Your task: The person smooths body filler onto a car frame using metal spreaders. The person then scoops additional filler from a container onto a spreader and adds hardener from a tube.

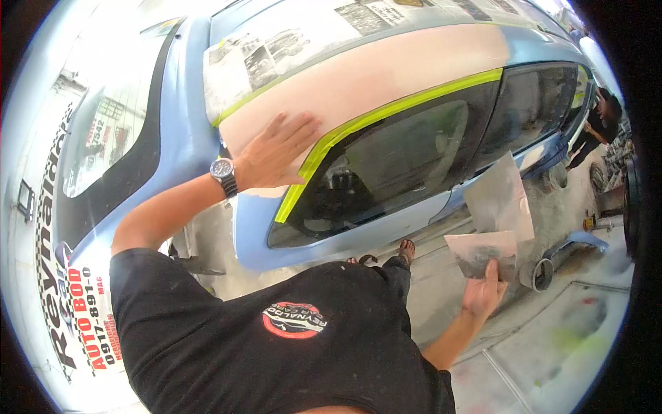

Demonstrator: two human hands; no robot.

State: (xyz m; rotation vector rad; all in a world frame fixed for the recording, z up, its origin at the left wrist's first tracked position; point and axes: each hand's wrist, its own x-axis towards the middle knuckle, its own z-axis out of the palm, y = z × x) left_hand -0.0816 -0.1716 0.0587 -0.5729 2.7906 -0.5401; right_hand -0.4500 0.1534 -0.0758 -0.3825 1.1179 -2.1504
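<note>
My left hand, a watch on its wrist, rests flat with fingers stretched out on a pinkish coated strip of the blue car. Bright yellow-green tape borders that strip along the side window. Low on the right, my right hand grips a small flat grey sheet with pale pink edges, its thumb across the face. Behind it stands a larger thin sheet, also grey and pinkish. How the larger one is held is hidden.
Printed newspaper covers part of the car roof. Cylindrical containers and a curved blue part lie on the floor at right. Another person in dark clothes is at far right. A lettered banner hangs at left.
</note>
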